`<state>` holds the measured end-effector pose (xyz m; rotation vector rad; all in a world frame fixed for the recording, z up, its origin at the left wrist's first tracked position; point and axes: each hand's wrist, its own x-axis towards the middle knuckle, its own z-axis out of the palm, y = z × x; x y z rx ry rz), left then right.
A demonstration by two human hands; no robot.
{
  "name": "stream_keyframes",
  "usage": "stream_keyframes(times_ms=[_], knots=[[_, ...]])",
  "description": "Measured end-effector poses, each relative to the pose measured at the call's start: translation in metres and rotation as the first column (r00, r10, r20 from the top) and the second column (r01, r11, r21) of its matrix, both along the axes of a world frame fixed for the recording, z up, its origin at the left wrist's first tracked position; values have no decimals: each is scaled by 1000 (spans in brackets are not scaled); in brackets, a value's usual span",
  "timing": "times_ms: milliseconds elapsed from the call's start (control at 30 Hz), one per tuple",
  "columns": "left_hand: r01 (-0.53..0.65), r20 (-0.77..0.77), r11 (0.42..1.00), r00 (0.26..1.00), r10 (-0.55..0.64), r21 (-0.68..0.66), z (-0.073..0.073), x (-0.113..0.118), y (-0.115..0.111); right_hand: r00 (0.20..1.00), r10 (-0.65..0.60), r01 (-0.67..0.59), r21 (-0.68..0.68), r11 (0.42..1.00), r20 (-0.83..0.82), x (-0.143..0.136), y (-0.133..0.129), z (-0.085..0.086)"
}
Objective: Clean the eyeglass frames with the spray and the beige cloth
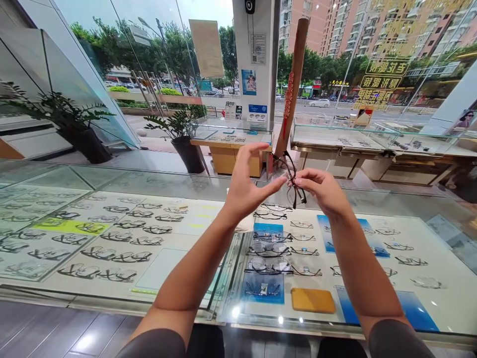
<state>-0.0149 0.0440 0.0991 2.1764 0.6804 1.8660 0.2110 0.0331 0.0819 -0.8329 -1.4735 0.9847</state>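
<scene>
A pair of dark-framed eyeglasses [292, 173] is held up above the counter, turned on end with its temples folded or partly folded. My right hand [325, 191] pinches it near the middle between thumb and fingers. On the other side, my left hand [244, 188] has its fingers spread apart. Its thumb reaches to the lens area and seems to touch it, while the index finger stretches towards the upper end of the frame. Below both hands lies a glass display case [402, 308] with several rows of eyeglasses [270, 266] inside.
Blue cards [406, 308] and a mustard-yellow pad [313, 300] lie within the case. More eyeglasses fill the left case [122, 256]. Beyond the counter stand potted plants [188, 154], a leaning wooden post [295, 84] and further display counters [335, 136] by the windows.
</scene>
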Motion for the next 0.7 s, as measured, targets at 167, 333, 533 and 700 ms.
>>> stream_keyframes(times_ms=[167, 333, 533, 700], knots=[[-82, -126, 958, 991, 49, -273, -1, 12, -24, 904, -423, 367, 401, 839, 59, -23, -22, -3], [108, -13, 844, 991, -135, -525, -15, 23, -13, 768, -630, 437, 624, 648, 117, -42, -31, -14], [45, -82, 843, 991, -105, -536, -23, 31, -9, 789, -582, 395, 564, 725, 195, -33, -45, -33], [-126, -334, 921, 942, -5, -369, -41, 30, -4, 709, -701, 610, 430, 665, 80, 3, -39, -72]])
